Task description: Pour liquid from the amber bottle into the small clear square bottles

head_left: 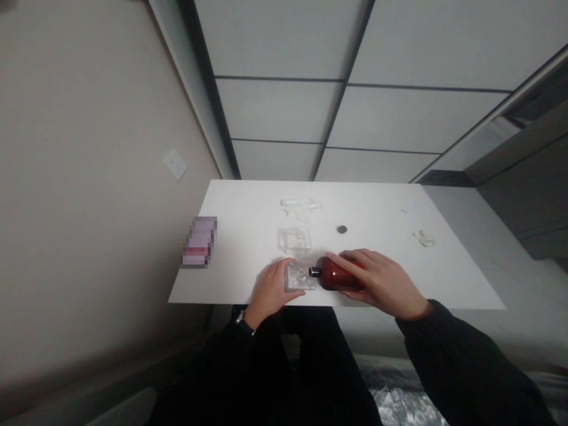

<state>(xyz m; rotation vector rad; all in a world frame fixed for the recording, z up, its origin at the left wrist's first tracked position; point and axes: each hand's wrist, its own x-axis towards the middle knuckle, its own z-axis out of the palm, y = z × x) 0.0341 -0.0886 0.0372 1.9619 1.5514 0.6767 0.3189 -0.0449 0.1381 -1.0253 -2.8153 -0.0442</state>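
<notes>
A: Where is the red-brown bottle [341, 276]?
B: Near the front edge of the white table [248, 236], tipped over, its dark neck pointing left at the clear container [298, 278]. I can't tell whether the two touch.
A: What has hold of it?
B: The right hand [385, 281], its fingers curved around the bottle's body.
A: And the left hand [268, 290]?
B: It is half curled, gripping the clear container's left side, fingers along the far edge and thumb along the near one.
A: What sits around them?
B: Just beyond the container, a clear box-like piece [296, 241]; right of that, a small dark disc [341, 229]. Farther back lies crumpled clear plastic [302, 207].
A: And toward the table's sides?
B: A small pale scrap [426, 238] on the right, a pixelated pink item [199, 242] at the left edge.
</notes>
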